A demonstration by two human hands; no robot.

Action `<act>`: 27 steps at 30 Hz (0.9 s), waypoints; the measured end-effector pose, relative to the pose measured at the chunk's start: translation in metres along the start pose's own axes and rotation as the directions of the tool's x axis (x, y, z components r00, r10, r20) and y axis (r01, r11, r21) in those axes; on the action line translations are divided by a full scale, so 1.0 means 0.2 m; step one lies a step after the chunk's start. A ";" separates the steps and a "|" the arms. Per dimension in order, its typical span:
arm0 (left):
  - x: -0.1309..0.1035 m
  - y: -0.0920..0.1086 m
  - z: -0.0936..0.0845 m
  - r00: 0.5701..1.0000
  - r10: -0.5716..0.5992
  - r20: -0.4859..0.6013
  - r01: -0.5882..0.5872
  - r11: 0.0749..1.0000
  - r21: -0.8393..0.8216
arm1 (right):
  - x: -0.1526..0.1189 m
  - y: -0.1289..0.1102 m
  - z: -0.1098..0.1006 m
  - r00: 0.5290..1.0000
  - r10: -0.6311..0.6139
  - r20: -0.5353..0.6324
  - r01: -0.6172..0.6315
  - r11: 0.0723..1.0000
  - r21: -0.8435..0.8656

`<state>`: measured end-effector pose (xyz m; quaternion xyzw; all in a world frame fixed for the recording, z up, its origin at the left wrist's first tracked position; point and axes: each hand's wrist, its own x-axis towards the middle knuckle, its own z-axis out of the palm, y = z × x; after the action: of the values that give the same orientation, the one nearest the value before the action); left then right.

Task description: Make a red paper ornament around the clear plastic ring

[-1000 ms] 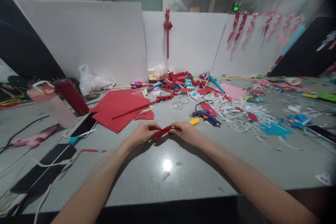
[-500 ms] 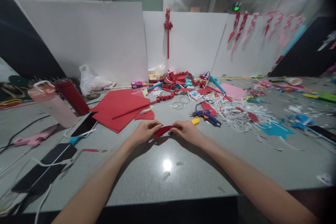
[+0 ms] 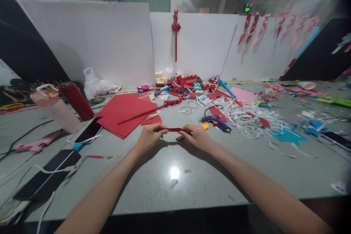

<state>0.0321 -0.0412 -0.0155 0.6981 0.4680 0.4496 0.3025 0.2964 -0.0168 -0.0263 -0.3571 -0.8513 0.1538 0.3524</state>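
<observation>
A small piece of red paper point(image 3: 174, 129) is stretched between my two hands, just above the table, and looks thin and nearly edge-on. My left hand point(image 3: 150, 136) pinches its left end. The right end is pinched in my right hand point(image 3: 197, 137). Under my right hand lies a utility knife point(image 3: 205, 127) with a yellow handle, partly covered by the fingers. Beyond my left hand are red paper sheets point(image 3: 116, 108), with a thin red paper stick point(image 3: 139, 114) lying across them. A blue hot glue gun point(image 3: 216, 121) rests just past my right hand.
White paper strips point(image 3: 246, 117) and a blue paper scrap point(image 3: 290, 135) lie to the right. At left stand a pink bottle point(image 3: 56, 111) and a red flask point(image 3: 76, 100), near a black power bank point(image 3: 46, 175), cables and a pink glue gun point(image 3: 38, 142). White boards point(image 3: 192, 47) rise behind.
The red paper has turned from a tilted, broader face to a level, thin edge between my fingers. More of the utility knife now shows below my right hand.
</observation>
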 end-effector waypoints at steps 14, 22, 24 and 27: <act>-0.01 0.00 0.00 0.994 0.099 0.034 -0.102 0.991 0.084 | -0.01 0.02 0.05 0.977 -0.211 0.022 0.212 0.971 -0.109; -0.03 0.02 0.02 0.956 0.201 0.213 -0.241 0.952 0.187 | -0.02 0.00 0.06 0.974 -0.221 0.057 0.228 0.961 -0.156; -0.03 0.02 0.04 0.949 0.197 0.246 -0.251 0.944 0.212 | -0.02 -0.01 0.07 0.970 -0.237 0.058 0.244 0.956 -0.165; -0.02 0.00 0.05 0.950 0.188 0.250 -0.251 0.936 0.247 | -0.02 -0.03 0.07 0.963 -0.258 0.081 0.270 0.937 -0.221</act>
<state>0.0406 -0.0456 -0.0222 0.8273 0.4080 0.3301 0.2002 0.2848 -0.0240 -0.0358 -0.2741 -0.9122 0.0147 0.3042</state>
